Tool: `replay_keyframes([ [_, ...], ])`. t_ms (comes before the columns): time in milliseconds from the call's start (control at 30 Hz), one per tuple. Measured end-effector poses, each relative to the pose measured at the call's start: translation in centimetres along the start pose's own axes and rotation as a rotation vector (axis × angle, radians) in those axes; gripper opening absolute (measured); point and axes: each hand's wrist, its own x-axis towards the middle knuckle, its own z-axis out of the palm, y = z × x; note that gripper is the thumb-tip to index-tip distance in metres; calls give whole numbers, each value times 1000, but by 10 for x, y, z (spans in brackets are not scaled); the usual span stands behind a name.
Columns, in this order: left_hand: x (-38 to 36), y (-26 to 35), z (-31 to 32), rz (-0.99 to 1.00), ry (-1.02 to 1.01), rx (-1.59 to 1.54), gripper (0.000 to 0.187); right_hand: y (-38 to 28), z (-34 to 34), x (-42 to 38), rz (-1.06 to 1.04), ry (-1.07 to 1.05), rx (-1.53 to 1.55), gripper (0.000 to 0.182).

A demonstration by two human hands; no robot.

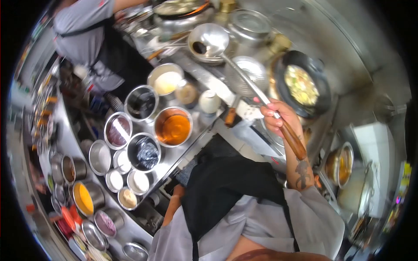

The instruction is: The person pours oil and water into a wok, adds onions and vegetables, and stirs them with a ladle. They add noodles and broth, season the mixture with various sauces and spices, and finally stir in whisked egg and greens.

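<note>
My right hand [275,114] is closed round the long handle of a metal ladle [216,36], near its wooden grip. The ladle's bowl, with a small amount of dark liquid in it, is over the far side of the stove. To the right of this hand, a black wok [321,89] holds a mix of pale and green chopped food [300,85]. My left hand [177,191] hangs low by the edge of the steel counter, its fingers mostly hidden.
Several metal pots of sauces stand on the left counter, among them an orange sauce [173,125] and a dark one [141,103]. A co-worker in a grey shirt [87,30] stands at the upper left. Another pot [344,164] is at the right.
</note>
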Motion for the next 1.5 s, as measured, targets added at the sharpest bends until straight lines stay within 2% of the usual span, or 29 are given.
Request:
replay_keyframes([
  [67,11,8,-10,-36,-58,73,31,-20,-8,-39,-175,269,-260,31],
  [167,34,21,-9,86,-270,248,36,-44,-60,-74,-313,563,-664,24],
  [200,36,37,-11,80,-227,221,36,-52,-82,-82,-348,668,-806,16],
  [267,35,67,-17,96,-211,216,36,-72,-122,-96,-363,872,-1101,25],
  [367,23,124,-26,131,-219,206,36,-97,-178,-119,-433,891,-883,21],
  [467,1,183,-35,169,-228,180,35,-110,-205,-144,-440,931,-794,20],
  [567,-33,260,-54,215,-240,155,35,-110,-252,-150,-490,947,-748,9],
  [700,-62,336,-73,283,-266,138,35,-90,-301,-159,-338,951,-823,13],
  [800,-67,377,-87,326,-289,149,35,-98,-299,-199,-179,933,-891,14],
  [833,-66,386,-92,340,-295,154,35,-103,-290,-203,-132,983,-1033,16],
  [933,-61,411,-105,388,-320,182,34,-93,-310,-168,-259,1070,-1186,18],
  [967,-57,416,-107,403,-332,190,34,-95,-293,-155,-227,1054,-1030,17],
  [1067,-48,444,-122,461,-355,202,34,-83,-305,-137,-246,839,-469,13],
  [1133,-46,461,-134,486,-368,206,34,-90,-288,-184,-254,654,-189,12],
  [1200,-42,476,-145,507,-374,208,34,-102,-293,-210,-124,725,-290,15],
  [1233,-40,480,-148,514,-380,208,34,-106,-297,-208,-104,786,-523,17],
  [1333,-37,494,-156,546,-403,217,34,-98,-273,-166,-50,1148,-1081,16],
  [1367,-37,497,-159,557,-409,220,33,-99,-263,-148,0,1148,-1068,12],
  [1467,-34,497,-165,575,-418,229,33,-81,-255,-122,-277,918,-618,8],
  [1500,-34,500,-170,579,-419,228,33,-78,-253,-128,-282,882,-480,8],
])
